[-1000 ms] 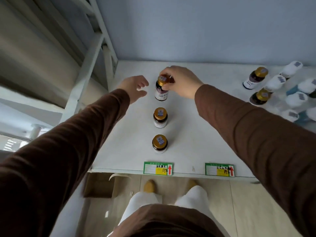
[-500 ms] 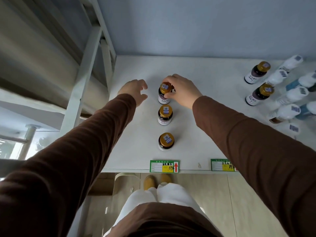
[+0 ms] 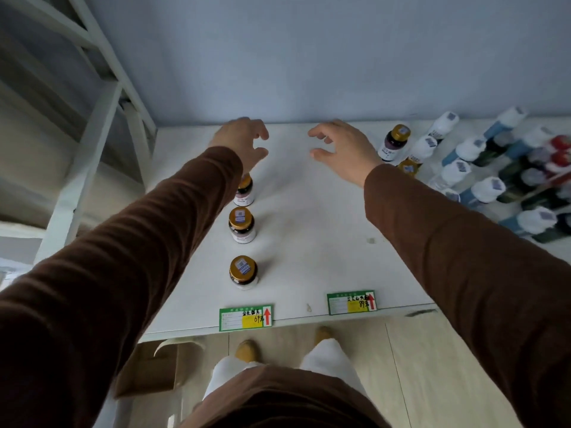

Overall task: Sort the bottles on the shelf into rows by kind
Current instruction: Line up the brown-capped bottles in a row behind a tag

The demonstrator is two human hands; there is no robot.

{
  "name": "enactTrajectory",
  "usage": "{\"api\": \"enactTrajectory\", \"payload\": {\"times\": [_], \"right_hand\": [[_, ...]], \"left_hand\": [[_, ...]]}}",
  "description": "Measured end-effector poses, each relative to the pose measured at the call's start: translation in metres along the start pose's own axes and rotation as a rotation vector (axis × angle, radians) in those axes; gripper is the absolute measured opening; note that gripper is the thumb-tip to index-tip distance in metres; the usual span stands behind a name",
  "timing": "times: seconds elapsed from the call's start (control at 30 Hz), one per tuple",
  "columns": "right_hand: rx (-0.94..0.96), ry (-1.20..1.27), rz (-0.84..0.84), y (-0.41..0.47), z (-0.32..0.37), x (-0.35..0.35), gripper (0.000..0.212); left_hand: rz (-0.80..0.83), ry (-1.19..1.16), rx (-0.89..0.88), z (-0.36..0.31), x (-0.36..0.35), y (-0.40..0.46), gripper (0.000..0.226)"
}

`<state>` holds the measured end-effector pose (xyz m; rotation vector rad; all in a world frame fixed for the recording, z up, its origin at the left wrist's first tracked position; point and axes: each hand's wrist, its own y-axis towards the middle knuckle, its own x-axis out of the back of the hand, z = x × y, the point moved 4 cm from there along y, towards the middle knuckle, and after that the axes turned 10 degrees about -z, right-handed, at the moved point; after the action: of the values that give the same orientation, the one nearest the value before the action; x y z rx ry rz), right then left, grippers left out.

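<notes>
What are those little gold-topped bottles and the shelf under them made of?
The gold-capped bottles look like dark brown glass, perhaps plastic: the bodies show glossy and dark above pale paper labels. Their caps look like gold-toned metal with a soft sheen, each bearing a barcode sticker. The shelf is matte white, probably painted metal or laminated board; faint scuffs show, and the look does not settle which.
</notes>
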<state>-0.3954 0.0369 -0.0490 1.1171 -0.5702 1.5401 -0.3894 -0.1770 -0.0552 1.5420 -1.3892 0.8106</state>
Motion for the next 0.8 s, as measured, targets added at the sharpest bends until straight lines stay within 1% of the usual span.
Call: {"api": "enactTrajectory", "payload": {"times": [0.17, 0.4, 0.5, 0.63, 0.73, 0.8], "right_hand": [[-0.037, -0.074, -0.013, 0.004, -0.084, 0.047, 0.032], [-0.013, -0.144, 0.052, 0.029, -0.189, 0.087, 0.034], [0.011, -0.145, 0.145, 0.039, -0.215, 0.088, 0.041], [0.045, -0.173, 0.275, 0.048, -0.232, 0.075, 0.053], [0.069, -0.160, 0.304, 0.053, -0.240, 0.064, 0.055], [0.076, -0.141, 0.287, 0.055, -0.243, 0.057, 0.053]], "left_hand": [[0.064, -0.096, -0.002, -0.078, -0.048, 0.021, 0.033], [0.113, -0.246, 0.157, -0.158, -0.138, 0.051, 0.040], [0.112, -0.312, 0.238, -0.176, -0.173, 0.064, 0.044], [0.120, -0.378, 0.312, -0.187, -0.211, 0.082, 0.052], [0.144, -0.396, 0.331, -0.194, -0.231, 0.094, 0.061], [0.149, -0.352, 0.288, -0.200, -0.241, 0.101, 0.058]]}}
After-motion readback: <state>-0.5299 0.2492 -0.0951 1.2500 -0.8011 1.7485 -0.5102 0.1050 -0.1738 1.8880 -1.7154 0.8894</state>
